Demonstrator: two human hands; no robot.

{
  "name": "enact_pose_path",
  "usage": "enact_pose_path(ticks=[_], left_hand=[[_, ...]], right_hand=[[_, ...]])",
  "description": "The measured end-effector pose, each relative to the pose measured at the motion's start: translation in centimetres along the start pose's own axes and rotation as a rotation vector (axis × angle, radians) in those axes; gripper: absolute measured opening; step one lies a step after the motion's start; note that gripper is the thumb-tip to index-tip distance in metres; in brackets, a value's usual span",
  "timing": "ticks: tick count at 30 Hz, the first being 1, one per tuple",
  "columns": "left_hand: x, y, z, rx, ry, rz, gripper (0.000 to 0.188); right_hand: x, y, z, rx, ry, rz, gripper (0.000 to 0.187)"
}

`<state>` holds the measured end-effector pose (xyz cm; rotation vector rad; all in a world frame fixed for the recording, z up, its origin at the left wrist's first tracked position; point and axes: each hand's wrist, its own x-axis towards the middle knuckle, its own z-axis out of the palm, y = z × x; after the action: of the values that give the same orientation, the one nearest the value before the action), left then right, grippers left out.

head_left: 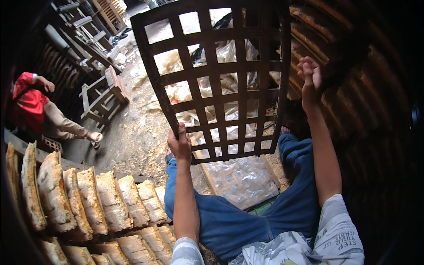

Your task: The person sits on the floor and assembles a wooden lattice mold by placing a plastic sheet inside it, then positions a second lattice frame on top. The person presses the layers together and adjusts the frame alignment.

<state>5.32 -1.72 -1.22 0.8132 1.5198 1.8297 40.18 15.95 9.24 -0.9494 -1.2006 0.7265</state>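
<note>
Left hand [179,143] gripping dark lattice rack [216,79]

Dirt floor [132,137], wooden frames [104,95], perhaps stacked racks [353,88].

A row of pale, crusted slabs [88,201] stands on edge at the lower left, while a person in a red top [28,104] crouches beyond them near wooden frames [104,90], crumpled clear plastic sheeting [212,79] covers the dirt ground [137,141], and a plastic-wrapped flat tray [240,179] lies below it.
</note>
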Motion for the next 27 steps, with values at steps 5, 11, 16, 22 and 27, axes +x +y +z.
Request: enact_pose_path(ticks=[5, 11, 16, 22, 27], left_hand=[[0.2, -0.6, 0.3, -0.111, 0.073, -0.17, 0.04], [1.0, -0.4, 2.5, -0.177, 0.17, -0.365, 0.041], [1.6, -1.6, 2.4, -0.142, 0.072, -0.517, 0.031], [1.3, -2.8, 1.9, -0.146, 0.043, -0.648, 0.029], [1.8, -2.3, 2.5, -0.077, 0.01, -0.565, 0.03]], right_hand=[[-0.6, 4.0, 0.5, 0.253, -0.441, 0.474, 0.05], [-1.7, 2.9, 3.7, -0.054, -0.532, 0.424, 0.044], [-1.3, 4.9, 4.1, -0.122, -0.471, 0.58, 0.035], [-0.7, 7.2, 2.8, -0.118, -0.551, 0.696, 0.037], [-0.5, 6.5, 3.0, -0.175, -0.496, 0.669, 0.043]])
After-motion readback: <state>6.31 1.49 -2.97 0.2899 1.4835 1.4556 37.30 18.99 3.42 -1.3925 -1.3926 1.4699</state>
